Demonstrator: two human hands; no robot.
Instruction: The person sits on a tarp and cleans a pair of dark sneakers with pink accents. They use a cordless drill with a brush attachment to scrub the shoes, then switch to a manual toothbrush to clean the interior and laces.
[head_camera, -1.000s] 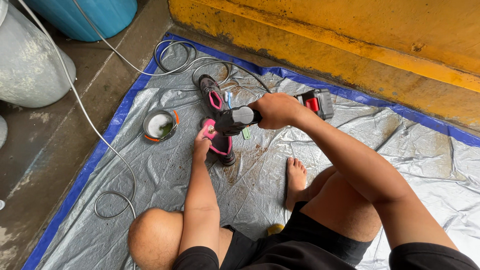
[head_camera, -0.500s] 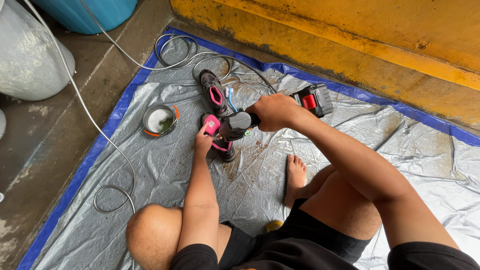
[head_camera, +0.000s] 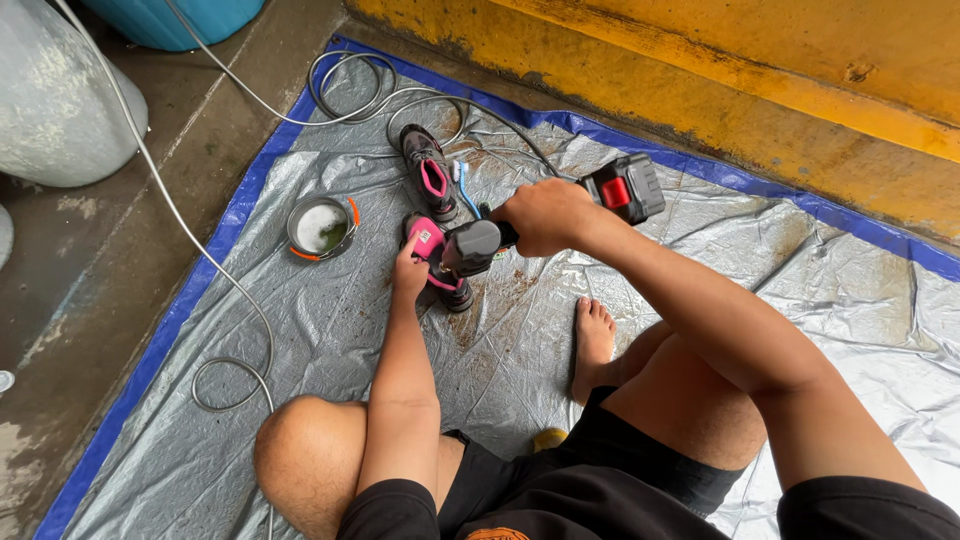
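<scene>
I sit on a grey tarp (head_camera: 330, 340). My right hand (head_camera: 545, 215) grips a black cordless spray gun (head_camera: 480, 243) with a red-and-black battery pack (head_camera: 625, 188), its nozzle aimed down at a black and pink shoe (head_camera: 440, 265). My left hand (head_camera: 410, 270) holds that shoe at its near side, steadying it on the tarp. A second black and pink shoe (head_camera: 428, 170) lies just beyond it, with a blue toothbrush (head_camera: 462, 187) beside it.
A small round metal bowl (head_camera: 320, 227) with foamy water sits left of the shoes. A grey hose (head_camera: 230, 300) loops across the tarp and concrete floor. A yellow wall (head_camera: 700, 70) runs behind. A white container (head_camera: 55, 100) and a blue tub (head_camera: 170, 15) stand at upper left.
My right hand with the spray gun has shifted slightly nearer and over the shoe. My left hand stays on the shoe.
</scene>
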